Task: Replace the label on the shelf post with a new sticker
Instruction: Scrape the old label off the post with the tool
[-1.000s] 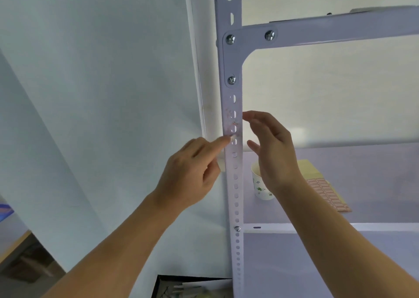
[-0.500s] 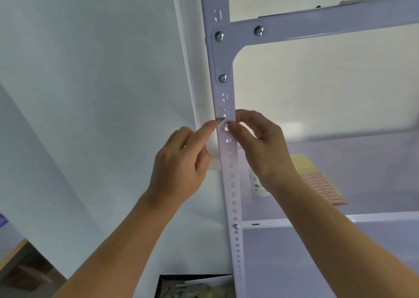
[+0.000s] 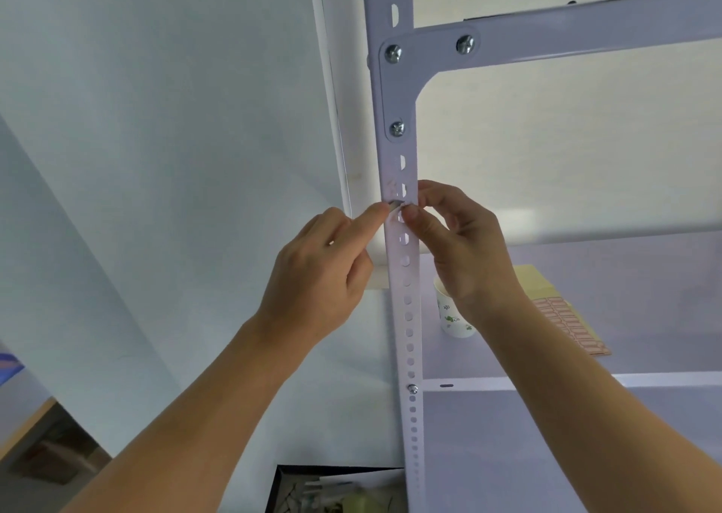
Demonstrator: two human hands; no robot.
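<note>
The white perforated shelf post (image 3: pixel 408 317) runs up the middle of the view. A worn label (image 3: pixel 395 192) with faint reddish marks sticks to it below the corner bracket, and its lower edge looks lifted. My left hand (image 3: pixel 316 278) points its straight index finger at that edge, fingertip touching it from the left. My right hand (image 3: pixel 465 251) grips the post at the same height, with the thumb on the front beside the label edge and the fingers curled behind. A sheet of pink stickers (image 3: pixel 566 319) on yellow backing lies on the shelf (image 3: pixel 644 380) to the right.
A paper cup (image 3: pixel 449 319) with a green print stands on the shelf right behind the post. The upper shelf beam (image 3: pixel 586 28) is bolted on above. A pale wall is at the left. A dark open box (image 3: pixel 336 489) of odds and ends sits below.
Both hands have moved up the post to the label. My right hand, open beside the post a second ago, now grips it. My left fingertip shifted up to the label's lower edge.
</note>
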